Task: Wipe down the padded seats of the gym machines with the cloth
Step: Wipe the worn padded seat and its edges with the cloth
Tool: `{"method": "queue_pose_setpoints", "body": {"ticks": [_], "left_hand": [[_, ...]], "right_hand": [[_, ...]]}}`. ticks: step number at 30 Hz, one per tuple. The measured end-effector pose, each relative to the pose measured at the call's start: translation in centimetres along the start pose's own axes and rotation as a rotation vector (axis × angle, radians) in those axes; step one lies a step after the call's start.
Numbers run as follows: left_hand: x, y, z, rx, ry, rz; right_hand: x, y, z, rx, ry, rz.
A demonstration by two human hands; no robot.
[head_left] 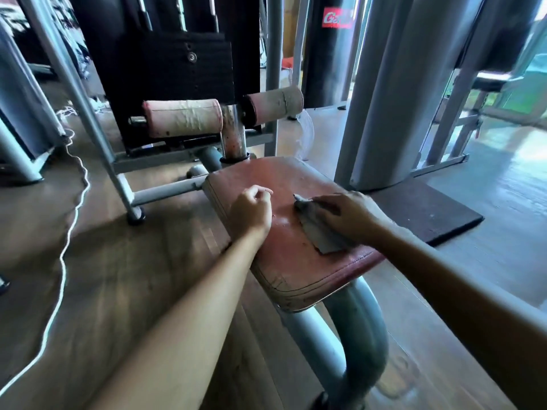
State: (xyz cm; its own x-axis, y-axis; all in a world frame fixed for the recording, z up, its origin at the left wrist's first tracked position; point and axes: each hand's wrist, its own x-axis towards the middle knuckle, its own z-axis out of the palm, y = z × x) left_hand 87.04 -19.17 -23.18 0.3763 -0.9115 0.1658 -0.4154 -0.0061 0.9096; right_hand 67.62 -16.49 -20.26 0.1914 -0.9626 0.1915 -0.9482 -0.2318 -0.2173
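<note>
A worn red padded seat (296, 261) on a grey tube frame fills the centre. On its right half lies a grey cloth (321, 235), and my right hand (346, 216) presses down on it with the fingers spread over it. My left hand (251, 211) rests on the seat's left part, fingers loosely curled, holding nothing. Small bits of debris lie on the seat between the two hands.
Two worn roller pads (183, 118) stick out from a post behind the seat. A black weight stack (183, 66) stands behind them. A white cord (63, 255) runs across the wooden floor at left. A thick grey column (393, 93) and a dark floor mat (426, 211) are at right.
</note>
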Motion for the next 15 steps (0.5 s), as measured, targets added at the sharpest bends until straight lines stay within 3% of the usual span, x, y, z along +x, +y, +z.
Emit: {"method": "queue_pose_setpoints", "body": {"ticks": [4,11,15], "left_hand": [[0.1,0.4,0.5,0.061,-0.026,0.061],[-0.5,-0.3,-1.8,-0.21,-0.21,0.115],[-0.5,-1.0,-1.9,-0.132,-0.244,0.208]], "right_hand": [[-2.6,-0.4,2.3,0.062,0.135,0.027],[-2.2,-4.3,-0.2,0.36,-0.035,0.055],[-3.5,-1.9,1.4,0.595,0.291,0.162]]}}
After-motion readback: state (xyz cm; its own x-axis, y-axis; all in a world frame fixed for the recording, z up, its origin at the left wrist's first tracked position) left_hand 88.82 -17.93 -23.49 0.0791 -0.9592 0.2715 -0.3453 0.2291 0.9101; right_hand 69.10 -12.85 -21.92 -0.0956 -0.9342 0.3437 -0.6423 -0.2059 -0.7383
